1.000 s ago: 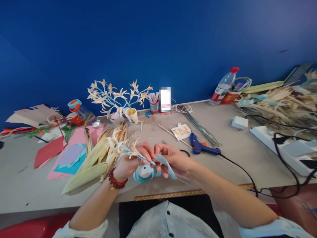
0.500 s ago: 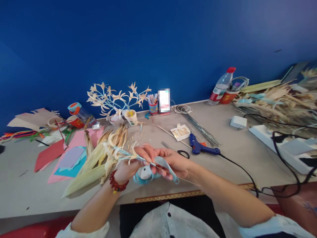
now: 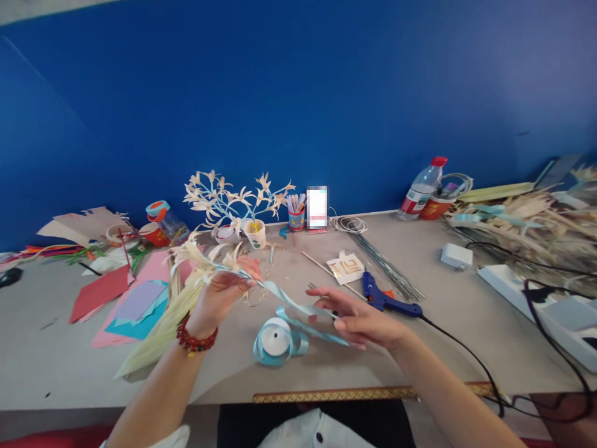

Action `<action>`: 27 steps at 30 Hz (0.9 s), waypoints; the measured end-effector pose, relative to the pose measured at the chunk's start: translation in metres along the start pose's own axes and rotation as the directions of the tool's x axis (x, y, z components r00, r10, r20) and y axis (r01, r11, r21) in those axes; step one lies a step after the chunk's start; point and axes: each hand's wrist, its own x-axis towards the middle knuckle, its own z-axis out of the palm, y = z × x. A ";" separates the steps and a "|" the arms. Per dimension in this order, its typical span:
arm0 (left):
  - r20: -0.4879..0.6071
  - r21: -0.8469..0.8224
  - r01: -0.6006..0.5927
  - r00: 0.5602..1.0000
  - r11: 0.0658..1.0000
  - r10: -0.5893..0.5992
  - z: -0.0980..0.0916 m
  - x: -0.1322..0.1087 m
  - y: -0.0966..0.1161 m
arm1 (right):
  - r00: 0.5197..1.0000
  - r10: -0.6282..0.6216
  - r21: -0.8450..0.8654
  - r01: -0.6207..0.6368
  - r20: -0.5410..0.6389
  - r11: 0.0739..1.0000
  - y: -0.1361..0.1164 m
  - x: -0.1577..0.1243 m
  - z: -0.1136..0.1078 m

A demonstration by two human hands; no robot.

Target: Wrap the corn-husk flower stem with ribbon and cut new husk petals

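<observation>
My left hand (image 3: 224, 300), fingers closed, pinches the stem of a pale corn-husk flower branch (image 3: 198, 256) wrapped in light-blue ribbon. From that stem a length of light-blue ribbon (image 3: 291, 303) stretches across to my right hand (image 3: 366, 318). Thumb and fingers of the right hand are closed on the ribbon, with some fingers stretched out. Below, between both hands, a spool of light-blue ribbon (image 3: 275, 340) lies on the table, and its loose strand runs up toward my right hand. Scissors behind the right hand are mostly covered by it.
A blue glue gun (image 3: 385, 298) lies right of my right hand, its cord trailing to a power strip (image 3: 536, 317). Metal wires (image 3: 387, 264) lie behind. Finished husk flowers (image 3: 233, 199) stand in cups at the back. Coloured paper (image 3: 140, 300) and husks (image 3: 161, 339) lie left.
My hands have moved apart: the left to the left with the flower branch, the right to the right, drawing the ribbon out between them. The ribbon spool is now uncovered.
</observation>
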 end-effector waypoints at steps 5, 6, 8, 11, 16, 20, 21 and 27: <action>-0.135 0.072 0.015 0.991 0.997 -0.005 -0.007 -0.002 0.000 | 0.964 -0.152 -0.232 0.100 -0.218 0.968 -0.005 -0.007 -0.008; -0.132 0.047 -0.004 0.991 0.999 0.011 -0.005 -0.002 0.002 | 0.947 -0.184 -0.274 0.110 -0.263 0.955 -0.003 -0.005 -0.009; -0.134 -0.053 -0.026 0.991 0.998 0.019 0.000 -0.003 0.004 | 0.912 -0.244 -0.372 0.113 -0.329 0.921 0.004 0.000 -0.009; -0.212 -0.266 -0.037 0.977 0.963 -0.021 0.005 -0.002 0.003 | 0.924 -0.264 -0.490 0.100 -0.278 0.866 0.014 0.004 -0.003; -0.316 -0.197 -0.040 0.948 0.980 -0.025 0.005 -0.003 -0.005 | 0.973 -0.206 -0.238 0.176 -0.107 0.955 0.011 -0.003 0.006; -0.216 -0.298 -0.002 0.974 0.954 -0.065 0.008 -0.007 -0.001 | 0.688 -0.446 -0.235 0.383 -0.573 0.893 0.000 0.008 -0.006; -0.202 -0.371 0.000 0.976 0.929 -0.081 0.010 -0.006 0.001 | 0.658 -0.449 -0.319 0.317 -0.605 0.893 0.000 0.012 -0.008; -0.374 -0.569 -0.141 0.922 0.810 -0.102 0.007 0.006 0.000 | 1.000 0.012 -0.521 -0.017 -0.013 0.853 0.006 0.002 0.008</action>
